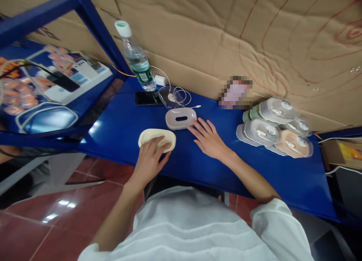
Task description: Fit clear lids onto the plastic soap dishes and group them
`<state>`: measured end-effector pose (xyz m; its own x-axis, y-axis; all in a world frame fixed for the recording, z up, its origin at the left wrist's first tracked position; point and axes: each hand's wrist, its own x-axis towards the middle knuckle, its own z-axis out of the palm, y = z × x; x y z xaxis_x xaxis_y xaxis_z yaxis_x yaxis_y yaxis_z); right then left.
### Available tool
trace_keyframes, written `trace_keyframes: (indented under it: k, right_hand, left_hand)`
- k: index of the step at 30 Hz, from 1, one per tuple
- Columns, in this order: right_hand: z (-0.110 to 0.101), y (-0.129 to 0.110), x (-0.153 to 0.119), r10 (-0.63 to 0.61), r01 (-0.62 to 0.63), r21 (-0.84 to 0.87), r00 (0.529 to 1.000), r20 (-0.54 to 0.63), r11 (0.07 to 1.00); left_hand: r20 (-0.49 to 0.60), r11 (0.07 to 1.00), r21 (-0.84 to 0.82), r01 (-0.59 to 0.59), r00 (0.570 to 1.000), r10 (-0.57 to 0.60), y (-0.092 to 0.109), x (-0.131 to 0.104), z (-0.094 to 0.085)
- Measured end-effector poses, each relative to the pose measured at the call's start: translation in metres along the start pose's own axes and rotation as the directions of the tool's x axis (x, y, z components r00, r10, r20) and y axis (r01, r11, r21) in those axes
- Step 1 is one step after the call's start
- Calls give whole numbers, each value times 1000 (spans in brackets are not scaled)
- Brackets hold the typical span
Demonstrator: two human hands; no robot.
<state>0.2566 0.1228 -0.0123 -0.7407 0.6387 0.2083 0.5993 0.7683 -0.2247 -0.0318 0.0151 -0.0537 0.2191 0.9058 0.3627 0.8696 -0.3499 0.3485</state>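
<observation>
A cream oval dish (145, 134) is on the blue table in front of me. My left hand (149, 155) grips its near wall, fingers inside and thumb along the outside; the fingers hide part of the interior. Just beyond it lies a pale grey-lilac oval piece (172, 119) with a dark slot in its middle. My right hand (209, 138) is spread open beside that piece, its fingertips at the right rim. Whether they touch it I cannot tell.
At the back stand a water bottle (137, 61), a black phone (148, 98) and a clear lid (172, 97) with a white cable. Several clear-lidded boxes (271, 129) are grouped on the right of the blue table (203, 170). A blue frame post (98, 31) rises at left.
</observation>
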Motion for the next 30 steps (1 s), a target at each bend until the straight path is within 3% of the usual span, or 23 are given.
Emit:
trace_keyframes:
  k: [2, 6, 10, 14, 19, 22, 26, 30]
  right_hand:
    - [12, 4, 21, 19, -19, -10, 1000, -1, 1000]
    - [14, 7, 36, 84, -83, 29, 995, -46, 996]
    - [12, -22, 20, 96, -87, 94, 990, -105, 992]
    - [20, -51, -5, 19, -17, 49, 999, -34, 999]
    - [35, -44, -27, -65, 67, 43, 997, -43, 997]
    - [29, -34, -27, -117, 119, 94, 993, -25, 988]
    - [9, -23, 8, -100, 103, 108, 994, -34, 989]
    - [16, -4, 89, 117, -112, 70, 991, -60, 991]
  left_hand:
    - [15, 1000, 11, -23, 1000, 23, -1, -5, -5]
    - [-72, 994, -13, 105, 992, -106, -16, -15, -13]
    - [-88, 978, -180, 109, 988, -126, -18, -11, -11]
    - [-85, 989, -146, 9, 996, -22, -1, 1, -2]
    - [-70, 995, -58, -81, 995, 77, 4, 5, 3]
    - [-62, 991, -95, -92, 994, 87, -2, 3, 3]
    - [-38, 994, -95, -53, 998, 50, -7, -1, 5]
    - [-28, 996, -80, -49, 999, 47, -7, 0, 6]
